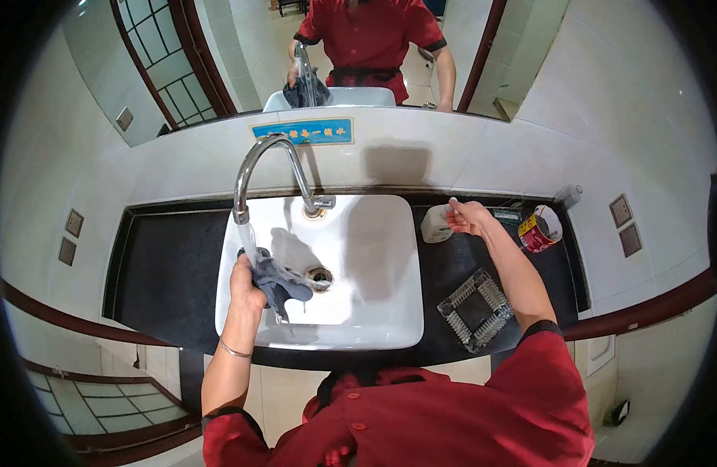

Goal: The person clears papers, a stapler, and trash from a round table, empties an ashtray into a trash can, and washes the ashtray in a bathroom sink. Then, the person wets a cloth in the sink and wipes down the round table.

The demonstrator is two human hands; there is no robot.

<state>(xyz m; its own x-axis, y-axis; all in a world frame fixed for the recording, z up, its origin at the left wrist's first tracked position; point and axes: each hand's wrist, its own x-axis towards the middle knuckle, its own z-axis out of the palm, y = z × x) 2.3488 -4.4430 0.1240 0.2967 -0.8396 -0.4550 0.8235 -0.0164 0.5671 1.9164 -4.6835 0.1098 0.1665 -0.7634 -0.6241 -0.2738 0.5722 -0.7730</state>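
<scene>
Fingers of the left hand [248, 286] clamp a wet dark-grey cloth [277, 282], the running faucet [245, 177] above them; the right hand's [470, 219] meet a white bottle [434, 225], grip unclear.

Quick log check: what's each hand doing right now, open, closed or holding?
Left hand: closed, holding the dark cloth under running water.
Right hand: curled at the white bottle; a firm grip cannot be told.

The tiled wall [514, 167] is pale and shiny. A wide mirror [253, 39] hangs above the black worktop [168, 268], with a blue sign [304, 131] between them. The floor [284, 389] is cream.
</scene>
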